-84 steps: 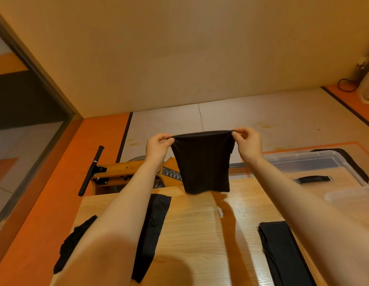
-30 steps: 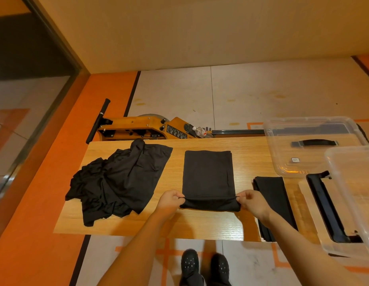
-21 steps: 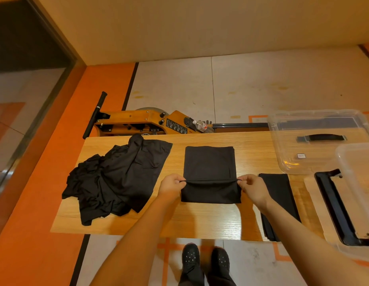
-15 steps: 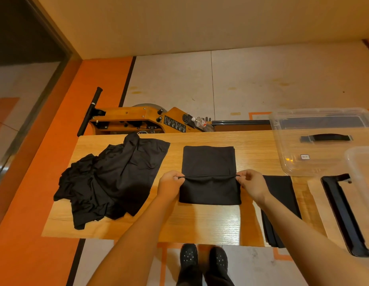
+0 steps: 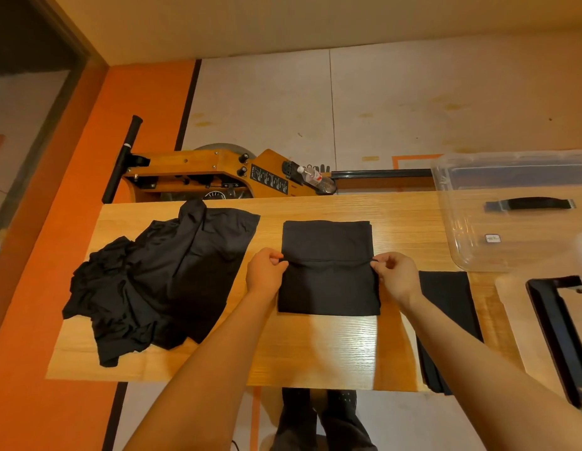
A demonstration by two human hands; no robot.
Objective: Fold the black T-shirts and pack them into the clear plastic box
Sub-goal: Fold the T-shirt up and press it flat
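Both hands – left hand [image 5: 265, 271], right hand [image 5: 397, 276] – pinch the folded edge of the black cotton T-shirt [image 5: 327, 268] mid-worktop; best carry that edge level to the far hem – corners matched.

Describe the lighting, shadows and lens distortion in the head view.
Head view: warm, orange-tinted light; wide-angle bending curves the table edges. The forearms throw soft shadows on the wood. The black T-shirt pinched by left hand and right hand loses fold detail in the dark, as does the crumpled pile. Pale sheen on the clear box.
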